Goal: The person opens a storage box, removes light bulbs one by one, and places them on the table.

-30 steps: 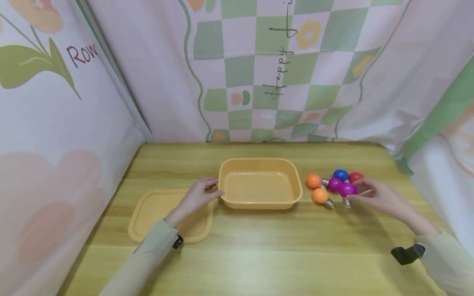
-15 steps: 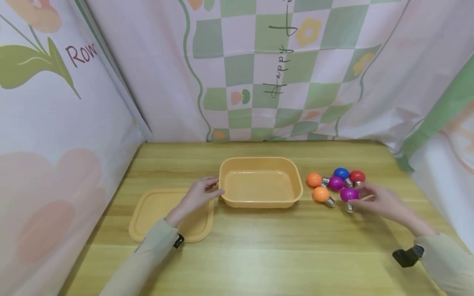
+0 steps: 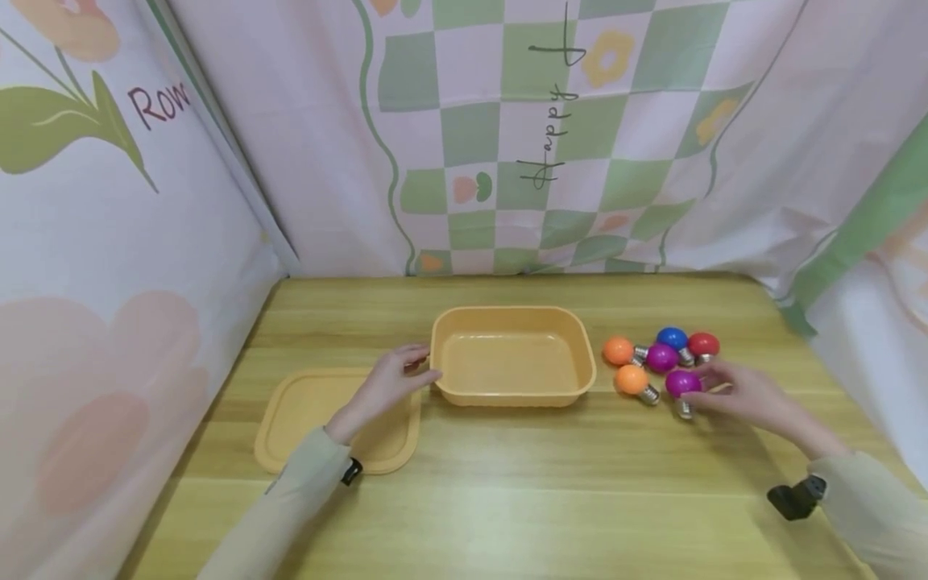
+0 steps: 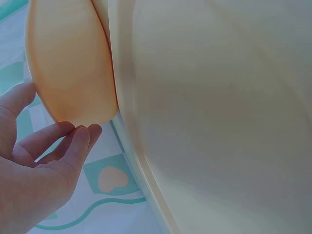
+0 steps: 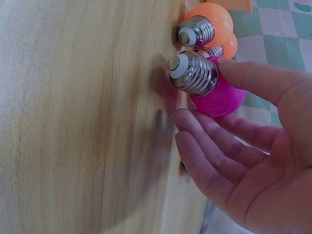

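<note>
At the left end of a yellow plastic box [image 3: 515,400], my left hand [image 3: 391,383] holds the rim with its thumb, its fingertips against the end wall. The left wrist view shows thumb and fingertips along that end wall [image 4: 73,63]. My right hand [image 3: 743,395] pinches a purple light bulb [image 3: 683,383] by its round globe. The bulb's metal screw base [image 5: 192,73] points down toward the table. Beside it lie two orange bulbs [image 3: 632,379], another purple bulb [image 3: 662,358], a blue bulb [image 3: 672,338] and a red bulb [image 3: 703,344].
A matching yellow lid [image 3: 304,419] lies flat left of the box, partly under my left forearm. The wooden table [image 3: 507,499] meets a patterned curtain [image 3: 471,137] at the back. More cloth hangs at both sides.
My right hand has drawn the purple bulb slightly toward me, away from the other bulbs. My left hand stays at the box.
</note>
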Demonstrator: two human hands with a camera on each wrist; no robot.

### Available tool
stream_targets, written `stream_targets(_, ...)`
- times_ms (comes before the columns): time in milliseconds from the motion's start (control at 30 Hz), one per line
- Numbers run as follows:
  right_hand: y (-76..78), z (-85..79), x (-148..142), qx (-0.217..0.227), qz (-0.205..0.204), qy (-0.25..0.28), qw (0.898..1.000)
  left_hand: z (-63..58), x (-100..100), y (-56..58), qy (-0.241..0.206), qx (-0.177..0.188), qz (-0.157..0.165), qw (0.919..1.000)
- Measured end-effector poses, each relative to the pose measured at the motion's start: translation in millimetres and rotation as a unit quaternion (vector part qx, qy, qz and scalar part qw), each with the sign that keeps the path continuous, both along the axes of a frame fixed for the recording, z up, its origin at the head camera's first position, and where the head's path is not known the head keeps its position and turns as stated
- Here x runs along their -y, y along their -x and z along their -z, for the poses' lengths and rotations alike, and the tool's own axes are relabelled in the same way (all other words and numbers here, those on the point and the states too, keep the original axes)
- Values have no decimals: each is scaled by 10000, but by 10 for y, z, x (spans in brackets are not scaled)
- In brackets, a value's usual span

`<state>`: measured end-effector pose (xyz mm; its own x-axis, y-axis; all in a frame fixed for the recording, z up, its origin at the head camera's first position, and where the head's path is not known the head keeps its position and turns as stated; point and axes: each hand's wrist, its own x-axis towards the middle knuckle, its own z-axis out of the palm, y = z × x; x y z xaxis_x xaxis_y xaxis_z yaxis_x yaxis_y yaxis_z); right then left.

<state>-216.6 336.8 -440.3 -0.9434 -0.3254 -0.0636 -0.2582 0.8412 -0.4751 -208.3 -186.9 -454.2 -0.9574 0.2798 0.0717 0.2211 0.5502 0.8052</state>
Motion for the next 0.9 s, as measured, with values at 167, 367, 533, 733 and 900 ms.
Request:
stream_targets(167, 11, 21, -12, -19, -15, -45, 10000, 2, -5, 13, 58, -13, 52, 10000)
stream_targets(367, 28, 23, 0, 17, -36, -73, 10000, -3, -9, 10, 72, 43, 28, 10000)
stream_targets(533, 52, 17, 24, -89, -96, -191, 9997, -21, -11, -2, 78, 109, 2, 9999)
stream_targets(733, 75, 23, 43, -74, -142, -246, 9996, -30, -4, -9, 95, 142, -21, 9999)
stream_targets(900, 93, 27, 48, -35, -91, -240, 9997, -30, 9, -10, 76, 125, 32, 9999)
